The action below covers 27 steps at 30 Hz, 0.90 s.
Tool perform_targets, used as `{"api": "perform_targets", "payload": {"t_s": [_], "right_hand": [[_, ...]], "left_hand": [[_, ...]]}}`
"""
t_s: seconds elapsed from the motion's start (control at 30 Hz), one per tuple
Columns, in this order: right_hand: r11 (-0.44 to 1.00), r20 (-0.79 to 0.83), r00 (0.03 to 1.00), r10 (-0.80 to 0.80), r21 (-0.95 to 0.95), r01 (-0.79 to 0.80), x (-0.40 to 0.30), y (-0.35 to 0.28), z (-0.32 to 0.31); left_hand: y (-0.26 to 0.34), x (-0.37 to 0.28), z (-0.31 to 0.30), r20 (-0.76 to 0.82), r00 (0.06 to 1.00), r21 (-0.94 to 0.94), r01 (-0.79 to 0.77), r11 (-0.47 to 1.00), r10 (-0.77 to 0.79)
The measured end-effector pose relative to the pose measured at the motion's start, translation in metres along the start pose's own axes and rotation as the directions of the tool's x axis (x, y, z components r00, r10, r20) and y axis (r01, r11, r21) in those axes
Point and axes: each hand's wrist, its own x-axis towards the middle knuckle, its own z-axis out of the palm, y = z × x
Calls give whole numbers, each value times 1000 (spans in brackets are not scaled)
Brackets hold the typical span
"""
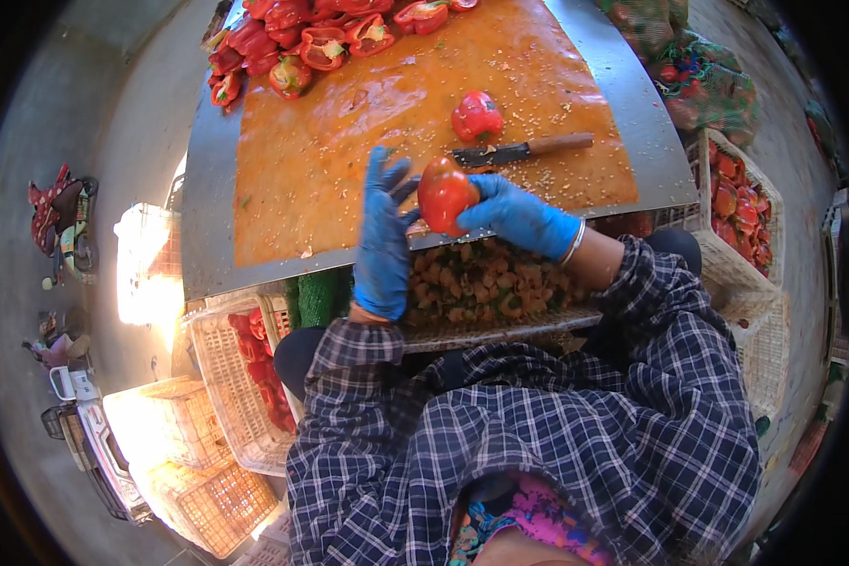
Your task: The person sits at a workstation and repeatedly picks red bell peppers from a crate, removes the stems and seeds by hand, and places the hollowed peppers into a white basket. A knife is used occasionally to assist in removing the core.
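Note:
A whole red bell pepper (444, 197) is gripped in my blue-gloved right hand (520, 216), above the near edge of the table. Beside it, my left hand (384, 233), gloved in blue too, is raised with its fingers apart and holds nothing. Its fingertips come close to the pepper; contact cannot be made out. Just beyond my right hand lies a knife (538, 146) with a wooden handle, blade pointing left. Another red pepper (477, 116) rests behind the knife. Seeds are scattered over the orange sheet (325, 177) on the metal tabletop (209, 191).
Halved red peppers (283, 39) are heaped at the far left. Below the table edge sits a container of pepper cores (488, 283). Plastic crates with red peppers stand left (233, 396) and right (743, 255). Mesh sacks (707, 92) stand at the far right.

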Motion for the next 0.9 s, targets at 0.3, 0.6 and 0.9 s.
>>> {"api": "perform_targets", "payload": {"t_s": [0.3, 0.6, 0.9], "right_hand": [[979, -46, 997, 66, 198, -55, 4, 10, -19], [999, 49, 999, -14, 50, 12, 0, 5, -5], [940, -64, 998, -15, -342, -7, 8, -4, 5]], "left_hand": [[-29, -6, -8, 187, 981, 368, -14, 930, -59], [0, -4, 2, -18, 995, 23, 98, 995, -98], [-25, 6, -9, 69, 962, -61, 268, 961, -264]]}}
